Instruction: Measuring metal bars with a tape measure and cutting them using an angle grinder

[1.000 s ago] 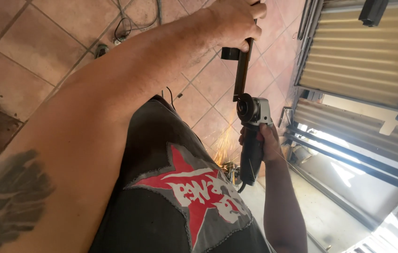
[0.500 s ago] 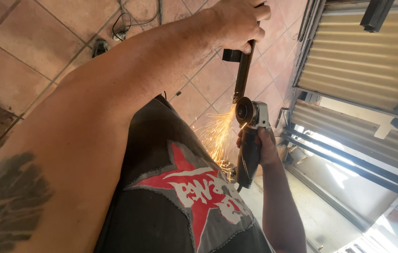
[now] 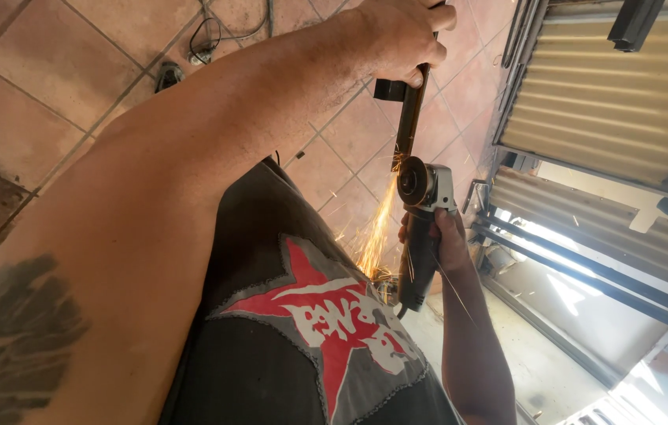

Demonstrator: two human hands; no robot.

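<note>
My left hand [image 3: 401, 31] is stretched out at the top of the view and grips the upper end of a dark, narrow metal bar [image 3: 406, 126] that hangs downward. A short dark piece sticks out from the bar just under that hand. My right hand [image 3: 453, 240] holds the black body of an angle grinder [image 3: 420, 252]. The grinder's disc [image 3: 413, 181] is pressed against the lower part of the bar. Orange sparks [image 3: 373, 236] spray down and to the left from the contact point. My left forearm fills much of the left side.
Below is a terracotta tiled floor [image 3: 59, 71] with black cables [image 3: 208, 39] lying on it at the top. A corrugated metal panel [image 3: 609, 102] and dark metal frame rails [image 3: 586, 267] stand to the right. My dark clothing with a red star [image 3: 310, 315] is underneath.
The spark stream has grown from a faint glow to a bright spray. Both hands have kept their grips, and the grinder stays at the same part of the bar.
</note>
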